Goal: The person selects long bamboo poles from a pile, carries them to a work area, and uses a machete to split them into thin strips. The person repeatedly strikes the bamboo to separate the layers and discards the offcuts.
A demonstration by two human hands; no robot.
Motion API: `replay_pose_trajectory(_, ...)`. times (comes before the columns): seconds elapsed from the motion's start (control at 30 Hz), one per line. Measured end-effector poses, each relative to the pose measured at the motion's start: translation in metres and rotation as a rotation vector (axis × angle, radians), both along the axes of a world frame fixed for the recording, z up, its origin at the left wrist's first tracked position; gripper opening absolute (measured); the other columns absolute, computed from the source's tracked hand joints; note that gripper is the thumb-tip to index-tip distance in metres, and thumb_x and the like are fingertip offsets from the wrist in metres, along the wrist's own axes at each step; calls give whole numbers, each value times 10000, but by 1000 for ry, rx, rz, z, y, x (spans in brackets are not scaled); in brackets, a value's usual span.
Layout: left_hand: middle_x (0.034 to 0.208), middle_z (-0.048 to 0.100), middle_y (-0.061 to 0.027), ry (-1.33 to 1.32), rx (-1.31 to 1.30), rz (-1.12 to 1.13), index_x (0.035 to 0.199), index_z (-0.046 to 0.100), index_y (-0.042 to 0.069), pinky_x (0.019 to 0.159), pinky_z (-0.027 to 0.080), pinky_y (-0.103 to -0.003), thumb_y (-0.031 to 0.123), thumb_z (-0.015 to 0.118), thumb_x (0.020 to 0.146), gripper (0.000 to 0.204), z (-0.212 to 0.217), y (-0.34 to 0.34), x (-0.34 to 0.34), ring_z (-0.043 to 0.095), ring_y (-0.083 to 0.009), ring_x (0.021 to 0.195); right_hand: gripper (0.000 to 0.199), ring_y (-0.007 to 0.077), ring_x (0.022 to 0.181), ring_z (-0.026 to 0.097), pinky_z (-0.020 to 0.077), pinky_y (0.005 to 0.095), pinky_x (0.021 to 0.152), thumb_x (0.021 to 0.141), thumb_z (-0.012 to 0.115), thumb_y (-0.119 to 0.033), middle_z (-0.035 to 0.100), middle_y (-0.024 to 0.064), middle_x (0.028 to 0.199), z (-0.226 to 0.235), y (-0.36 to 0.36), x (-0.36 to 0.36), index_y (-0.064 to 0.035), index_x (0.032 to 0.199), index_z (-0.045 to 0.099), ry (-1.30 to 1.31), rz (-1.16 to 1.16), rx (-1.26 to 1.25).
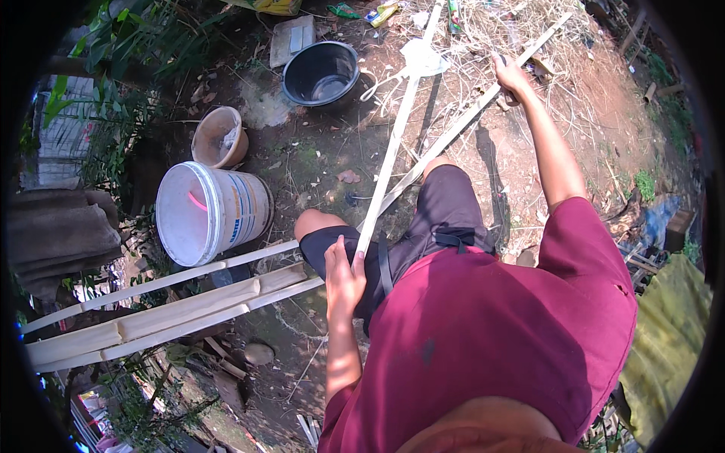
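My left hand (344,282) is closed at the near end of a long pale bamboo strip (396,140), which runs away from me past my knee. Farther out to the right, my right hand (510,78) is wrapped round a second bamboo strip (464,121). That strip slants from the upper right down between my legs, where it meets the first one near my lap. Something dark shows under my right palm; I cannot make out what it is. Several wider split bamboo lengths (189,308) lie to the left, their ends close to my left knee.
A white bucket (245,215) lies tipped on its side at the left, beside a small brown pail (219,137). Beyond stands a black basin (321,74). Thin shavings (491,30) litter the far ground. A yellow-green cloth (668,340) hangs at the right.
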State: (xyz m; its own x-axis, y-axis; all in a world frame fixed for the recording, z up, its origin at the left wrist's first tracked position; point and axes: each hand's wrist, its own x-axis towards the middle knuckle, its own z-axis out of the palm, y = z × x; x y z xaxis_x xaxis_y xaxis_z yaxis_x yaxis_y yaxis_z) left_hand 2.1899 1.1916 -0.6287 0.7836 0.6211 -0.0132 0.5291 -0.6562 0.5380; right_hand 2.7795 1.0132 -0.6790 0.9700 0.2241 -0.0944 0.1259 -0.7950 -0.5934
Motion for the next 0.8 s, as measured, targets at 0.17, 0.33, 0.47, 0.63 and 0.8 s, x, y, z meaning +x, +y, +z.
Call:
replay_pose_trajectory(0.17, 1113, 573, -250, 98, 207, -46, 1373, 458, -54, 869, 493, -498, 185, 681, 897, 578, -41, -16, 82, 580, -437, 1043, 599, 388, 1093, 655, 489, 460, 945, 985, 453, -604, 689, 224, 1121, -1, -18, -71, -70, 1216, 592, 85, 136, 67)
replay_pose_trajectory(0.33, 776, 622, -141, 198, 51, -51, 1018, 642, 6, 691, 522, -499, 204, 606, 956, 211, -88, 19, 89, 667, -377, 757, 454, 456, 926, 668, 517, 530, 808, 993, 531, -469, 695, 245, 925, 39, -13, -198, -102, 1259, 560, 133, 588, -22)
replay_pose_trajectory(0.47, 596, 552, -48, 156, -680, -37, 908, 673, 18, 554, 449, -341, 267, 548, 1030, 303, -50, 41, 95, 566, -199, 565, 451, 465, 786, 676, 550, 532, 735, 980, 558, -481, 683, 229, 863, 47, -4, -278, -116, 1245, 569, -118, 1041, -78)
replay_pose_trajectory(0.63, 657, 485, 62, 70, -1000, 43, 898, 675, 40, 526, 325, -255, 285, 564, 1038, 303, -37, 40, 80, 393, -47, 586, 450, 443, 712, 679, 555, 522, 634, 954, 601, -483, 676, 214, 793, -5, 16, -236, -123, 1224, 587, -212, 949, 44)
replay_pose_trajectory(0.8, 676, 502, 59, 94, -898, 14, 905, 688, 34, 546, 346, -251, 297, 574, 1033, 313, -37, 46, 77, 409, -49, 603, 450, 444, 727, 678, 557, 535, 667, 964, 590, -484, 680, 210, 764, 5, 22, -227, -141, 1256, 588, -204, 987, -45)
